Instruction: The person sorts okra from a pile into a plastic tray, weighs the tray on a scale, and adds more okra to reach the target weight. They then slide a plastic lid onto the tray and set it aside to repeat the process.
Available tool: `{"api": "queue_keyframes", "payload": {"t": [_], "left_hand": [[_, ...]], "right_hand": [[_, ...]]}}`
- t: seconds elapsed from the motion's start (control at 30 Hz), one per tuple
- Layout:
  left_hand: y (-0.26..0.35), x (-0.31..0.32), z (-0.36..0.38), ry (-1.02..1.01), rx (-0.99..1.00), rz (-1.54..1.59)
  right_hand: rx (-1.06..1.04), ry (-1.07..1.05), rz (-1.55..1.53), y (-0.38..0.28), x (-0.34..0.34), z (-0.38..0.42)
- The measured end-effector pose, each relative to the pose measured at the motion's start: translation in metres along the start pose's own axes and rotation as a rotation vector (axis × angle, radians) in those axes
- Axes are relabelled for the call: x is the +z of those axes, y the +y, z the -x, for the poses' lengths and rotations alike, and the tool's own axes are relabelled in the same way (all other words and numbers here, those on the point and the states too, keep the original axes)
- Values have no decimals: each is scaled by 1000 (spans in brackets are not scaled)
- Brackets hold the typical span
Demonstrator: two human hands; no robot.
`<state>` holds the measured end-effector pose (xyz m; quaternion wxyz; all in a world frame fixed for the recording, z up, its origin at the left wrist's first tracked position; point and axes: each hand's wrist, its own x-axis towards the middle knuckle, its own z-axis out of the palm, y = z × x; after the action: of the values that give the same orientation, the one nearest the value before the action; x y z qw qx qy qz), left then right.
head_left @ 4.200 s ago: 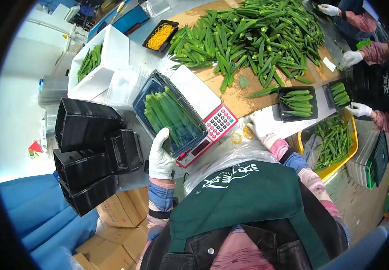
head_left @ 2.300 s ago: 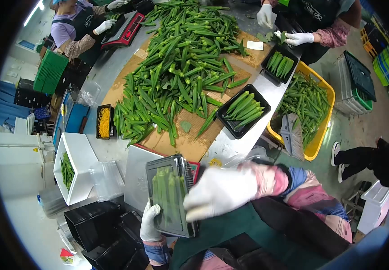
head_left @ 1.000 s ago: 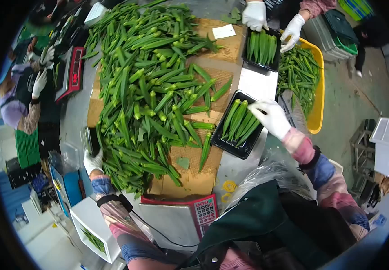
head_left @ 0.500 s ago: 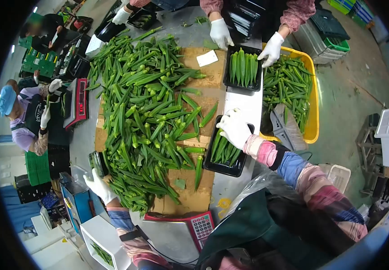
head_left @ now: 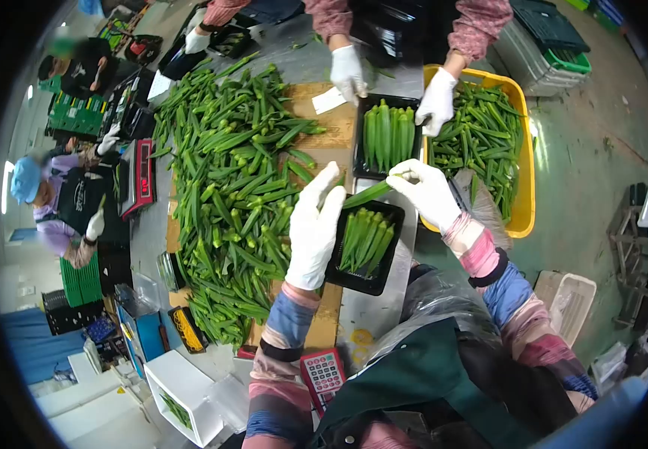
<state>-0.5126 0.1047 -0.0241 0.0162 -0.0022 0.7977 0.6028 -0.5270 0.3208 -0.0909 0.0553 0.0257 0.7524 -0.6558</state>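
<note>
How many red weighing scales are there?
2: a near scale, partly hidden by the left sleeve; a far scale beside the blue-capped person. More may be hidden.

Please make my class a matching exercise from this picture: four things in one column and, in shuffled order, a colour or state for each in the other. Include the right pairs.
Things
1. Right hand
2. Near tray
3. Crate
4. Okra pile

Colour or state
A. yellow
B. heaped on cardboard
C. pinching an okra pod
D. black

Right pairs: 1-C, 2-D, 3-A, 4-B
</note>
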Motion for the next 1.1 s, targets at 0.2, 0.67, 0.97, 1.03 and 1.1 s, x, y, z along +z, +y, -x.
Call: {"api": "queue_keyframes", "payload": {"t": [0.2, 0.67, 0.97, 1.03, 1.1], "left_hand": [[-14, 53, -19, -242, -192, 178], [-21, 106, -26, -152, -388, 482], [-22, 111, -23, -164, -421, 615], [-19, 112, -21, -151, -401, 617], [-18, 112, -20, -125, -382, 616]], "right_hand": [[63, 183, -161, 16, -36, 10], [-330, 46, 799, 49, -38, 38], [-295, 59, 839, 44, -41, 34], [-324, 92, 821, 47, -39, 35], [-323, 93, 819, 43, -39, 37]]}}
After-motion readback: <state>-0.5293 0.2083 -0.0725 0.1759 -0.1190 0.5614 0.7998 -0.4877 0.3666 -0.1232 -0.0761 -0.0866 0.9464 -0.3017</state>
